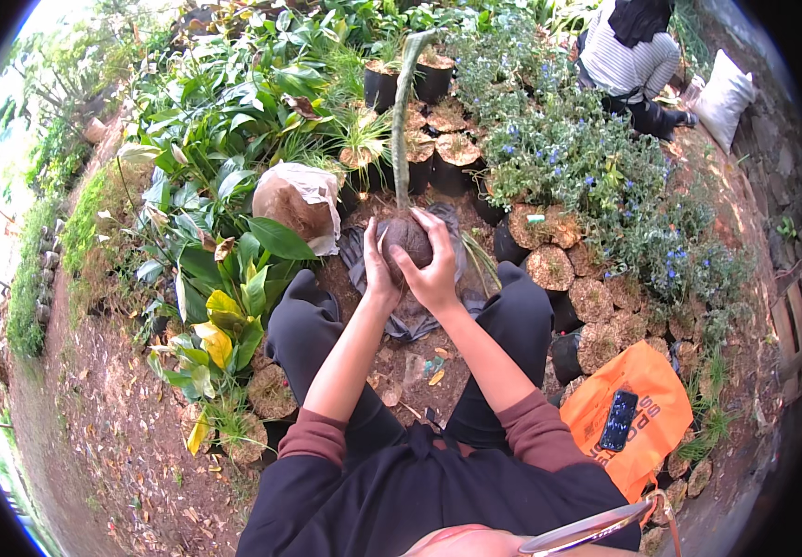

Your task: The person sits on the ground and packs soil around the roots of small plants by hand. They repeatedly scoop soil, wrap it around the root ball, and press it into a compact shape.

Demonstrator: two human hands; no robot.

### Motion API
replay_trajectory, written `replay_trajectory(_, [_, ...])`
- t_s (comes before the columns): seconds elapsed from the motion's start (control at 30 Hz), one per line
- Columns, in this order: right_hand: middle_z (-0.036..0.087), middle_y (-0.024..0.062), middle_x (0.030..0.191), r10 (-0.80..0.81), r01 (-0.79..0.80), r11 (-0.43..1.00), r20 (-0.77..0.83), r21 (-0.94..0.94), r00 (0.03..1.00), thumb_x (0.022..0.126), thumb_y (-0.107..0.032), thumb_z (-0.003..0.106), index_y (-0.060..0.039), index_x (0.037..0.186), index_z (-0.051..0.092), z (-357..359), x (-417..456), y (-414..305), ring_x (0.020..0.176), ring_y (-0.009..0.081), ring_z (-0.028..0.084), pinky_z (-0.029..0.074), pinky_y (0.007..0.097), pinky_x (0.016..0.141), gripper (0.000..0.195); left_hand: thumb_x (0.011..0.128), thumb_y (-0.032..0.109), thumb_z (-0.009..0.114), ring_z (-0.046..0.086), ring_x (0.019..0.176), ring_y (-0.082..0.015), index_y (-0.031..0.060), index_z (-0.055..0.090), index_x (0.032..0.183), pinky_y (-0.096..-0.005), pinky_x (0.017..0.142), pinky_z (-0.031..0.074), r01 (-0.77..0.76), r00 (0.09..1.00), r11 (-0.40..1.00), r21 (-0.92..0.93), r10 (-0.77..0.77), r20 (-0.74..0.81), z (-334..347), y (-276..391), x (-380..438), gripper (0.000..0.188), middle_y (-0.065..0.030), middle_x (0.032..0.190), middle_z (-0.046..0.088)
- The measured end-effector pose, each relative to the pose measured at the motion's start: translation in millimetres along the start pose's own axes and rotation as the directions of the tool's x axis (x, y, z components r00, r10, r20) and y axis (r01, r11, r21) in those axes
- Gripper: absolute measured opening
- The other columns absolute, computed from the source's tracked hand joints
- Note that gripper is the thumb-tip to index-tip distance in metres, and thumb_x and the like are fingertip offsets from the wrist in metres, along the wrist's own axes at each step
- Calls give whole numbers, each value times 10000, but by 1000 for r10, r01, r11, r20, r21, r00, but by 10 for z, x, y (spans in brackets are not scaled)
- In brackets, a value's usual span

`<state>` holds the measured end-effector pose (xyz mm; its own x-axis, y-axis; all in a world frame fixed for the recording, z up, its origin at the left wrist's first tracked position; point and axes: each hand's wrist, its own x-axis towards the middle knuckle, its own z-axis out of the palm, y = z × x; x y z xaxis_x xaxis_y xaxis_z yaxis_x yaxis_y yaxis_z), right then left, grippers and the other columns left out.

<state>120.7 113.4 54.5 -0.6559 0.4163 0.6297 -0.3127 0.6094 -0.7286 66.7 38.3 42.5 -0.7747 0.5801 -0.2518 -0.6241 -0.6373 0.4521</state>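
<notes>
Between my palms is a round dark-brown root ball (411, 240), possibly wrapped in fibre. One long, thick grey-green leaf (401, 125) rises from its top and bends at the tip. My left hand (378, 268) presses the ball's left side, and my right hand (435, 264) cups its right side with the thumb across the front. A crumpled grey plastic sheet (408, 327) lies on the soil beneath, between my knees. Just beyond my left knee stands an open white bag (327, 184) of brown fibre (296, 212). Some narrow green leaves (481, 261) lie right of the ball.
Broad-leaved plants (226, 139) crowd the left; black-bagged pots (456, 157) and blue-flowered plants (582, 153) fill the front and right. An orange bag (658, 397) with a phone (619, 420) on it lies beside me. Another person (630, 59) is near a white sack (725, 97).
</notes>
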Motion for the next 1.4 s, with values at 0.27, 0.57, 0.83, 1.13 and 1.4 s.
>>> replay_trajectory(0.27, [552,153,1173,-274,273,950,12,-153,962,847,-349,524,-14,1162,557,-62,13,10,1109,297,508,248,499,1035,460,930,519,351,552,1083,-241,44,489,1234,-372,966,425,-42,999,996,78,41,15,148,-24,-79,581,-120,1189,560])
replay_trajectory(0.57, [533,177,1186,-96,92,994,-82,-51,992,736,-368,684,3,1185,523,-63,110,-38,1126,331,496,327,446,1017,604,949,488,337,488,1169,-222,23,475,1246,-364,1013,371,-262,962,937,231,235,135,84,62,-32,569,-123,1271,496])
replay_trajectory(0.83, [542,153,1211,-131,131,991,-37,3,991,728,-415,679,-31,1224,524,-45,-7,-65,1167,315,491,282,458,1045,647,912,558,340,497,1174,-256,14,432,1299,-383,1027,363,-76,993,996,44,72,92,107,8,-60,674,-155,1257,518])
replay_trajectory(1.13, [533,132,1220,-269,267,941,22,-206,963,831,-426,548,-70,1181,557,-82,-54,3,1150,287,486,123,518,1075,499,912,541,365,522,1129,-239,40,458,1280,-348,976,401,-57,993,988,146,41,111,-55,-64,13,628,-142,1233,533])
replay_trajectory(1.4, [536,183,1181,-41,37,998,-87,-52,995,636,-227,785,6,1185,519,-130,116,9,1107,326,520,417,386,950,653,906,578,344,546,1076,-209,23,424,1313,-340,948,427,-161,987,941,298,160,27,-24,62,-28,693,-123,1216,542])
